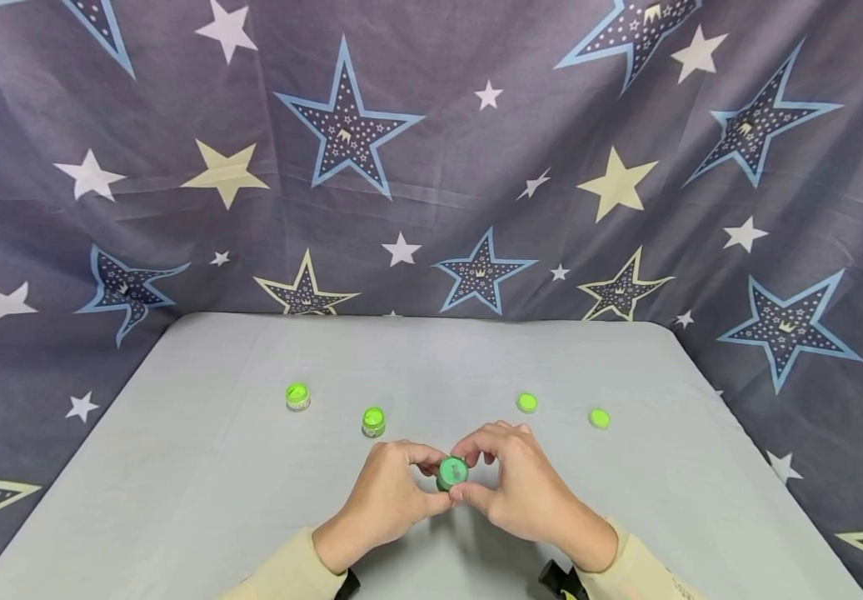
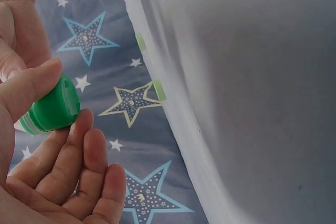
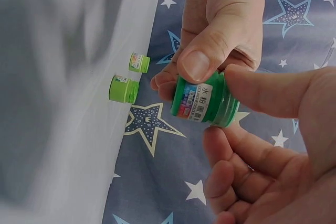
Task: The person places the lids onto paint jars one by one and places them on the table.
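Observation:
A small dark-green paint jar (image 1: 452,472) is held over the front middle of the table, between both hands. My left hand (image 1: 394,492) pinches its side between thumb and fingers. From the other side, my right hand (image 1: 525,483) pinches its rim end with thumb and forefinger. In the right wrist view, the jar (image 3: 202,100) lies tilted, showing a printed label and a clear collar near the right fingers. The left wrist view shows the smooth green bottom end of the jar (image 2: 58,106). Whether a lid sits on it I cannot tell.
Two light-green paint jars (image 1: 297,397) (image 1: 374,422) stand left of the hands. Two light-green round lids (image 1: 526,402) (image 1: 600,418) lie to the right. A grey cloth covers the table (image 1: 177,467), and a star-patterned curtain (image 1: 431,167) hangs behind it.

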`<state>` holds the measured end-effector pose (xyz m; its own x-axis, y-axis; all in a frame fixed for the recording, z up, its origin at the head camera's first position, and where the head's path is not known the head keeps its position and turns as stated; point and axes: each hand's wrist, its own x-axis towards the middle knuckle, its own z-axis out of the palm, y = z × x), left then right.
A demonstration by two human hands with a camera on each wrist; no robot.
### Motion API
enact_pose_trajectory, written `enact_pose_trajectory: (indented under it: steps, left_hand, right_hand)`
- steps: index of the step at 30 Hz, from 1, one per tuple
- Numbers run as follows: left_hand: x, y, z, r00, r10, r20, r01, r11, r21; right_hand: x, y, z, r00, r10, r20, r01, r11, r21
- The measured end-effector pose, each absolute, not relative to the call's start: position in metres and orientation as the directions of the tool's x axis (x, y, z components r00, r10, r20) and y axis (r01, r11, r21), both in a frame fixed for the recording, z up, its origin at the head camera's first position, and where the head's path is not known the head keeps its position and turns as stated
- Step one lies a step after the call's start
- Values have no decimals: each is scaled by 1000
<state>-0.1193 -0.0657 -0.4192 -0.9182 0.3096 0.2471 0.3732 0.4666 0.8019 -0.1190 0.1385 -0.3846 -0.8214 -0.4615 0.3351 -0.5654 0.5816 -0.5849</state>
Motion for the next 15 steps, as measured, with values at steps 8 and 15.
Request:
enact_pose_trajectory:
  steps: [8, 15]
  left_hand:
    - [-119, -65, -420, -915, 307, 264, 386, 467, 796]
    - [-119, -66, -421, -909, 313, 274, 399, 470, 788]
  right_hand:
    - [-119, 137, -387, -837, -418, 352, -546, 611, -573]
    - [-119, 136, -388, -841, -403, 362, -541, 636, -550]
